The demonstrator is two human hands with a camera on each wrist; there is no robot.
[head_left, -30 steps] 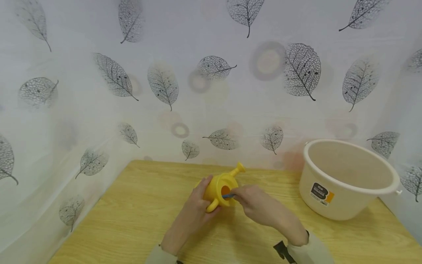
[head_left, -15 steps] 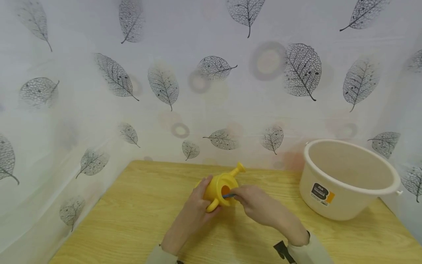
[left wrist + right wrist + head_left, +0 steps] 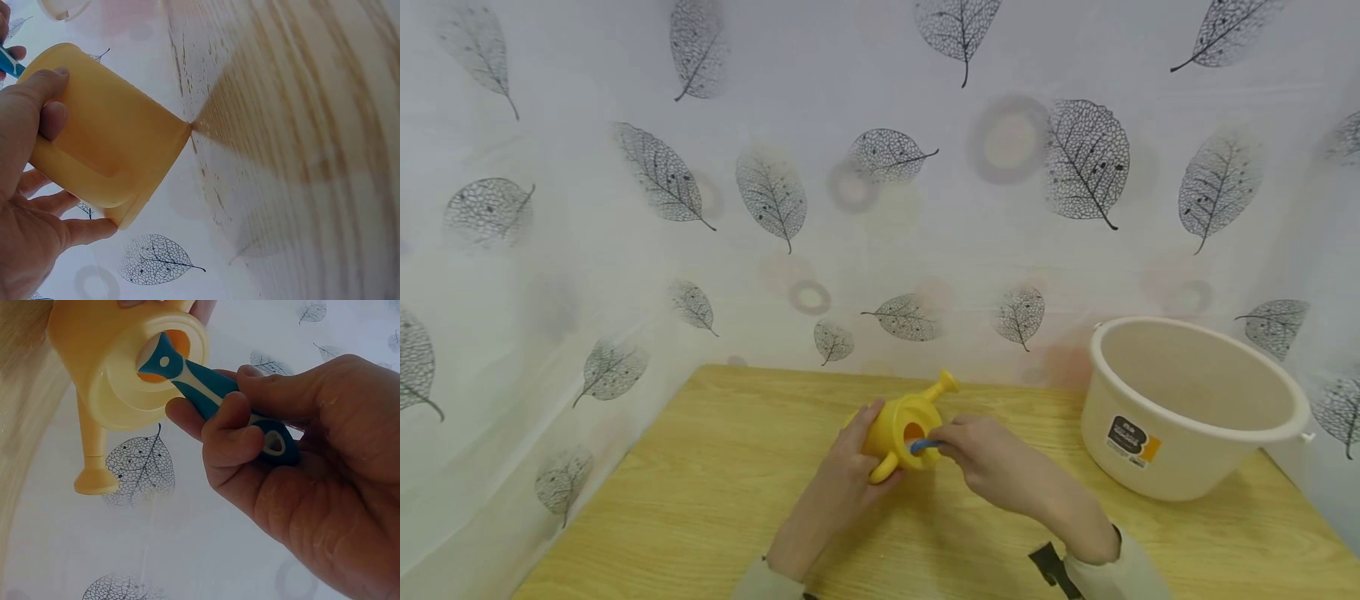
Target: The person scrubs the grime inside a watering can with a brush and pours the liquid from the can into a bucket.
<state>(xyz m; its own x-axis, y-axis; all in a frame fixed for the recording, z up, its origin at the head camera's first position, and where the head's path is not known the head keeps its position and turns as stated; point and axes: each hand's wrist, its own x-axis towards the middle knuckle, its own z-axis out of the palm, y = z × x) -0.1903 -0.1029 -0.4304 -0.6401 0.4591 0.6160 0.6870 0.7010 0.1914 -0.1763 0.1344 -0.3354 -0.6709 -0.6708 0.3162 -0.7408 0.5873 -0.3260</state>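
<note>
A small yellow watering can (image 3: 901,425) (image 3: 103,153) (image 3: 119,369) is tilted on the wooden table (image 3: 715,500), its spout pointing away. My left hand (image 3: 842,479) (image 3: 28,206) grips its body and handle side. My right hand (image 3: 992,462) (image 3: 294,481) holds a blue and white brush handle (image 3: 922,446) (image 3: 212,394). The head of that tool is pushed into the can's round top opening and is hidden inside.
A large cream plastic basin (image 3: 1191,404) with a label stands at the right of the table. A white curtain with grey leaf prints (image 3: 880,183) closes off the back and left side. Bare tabletop lies to the left and in front.
The right hand has shifted slightly, drawing the brush handle a little out of the can's opening. The can and left hand stay put.
</note>
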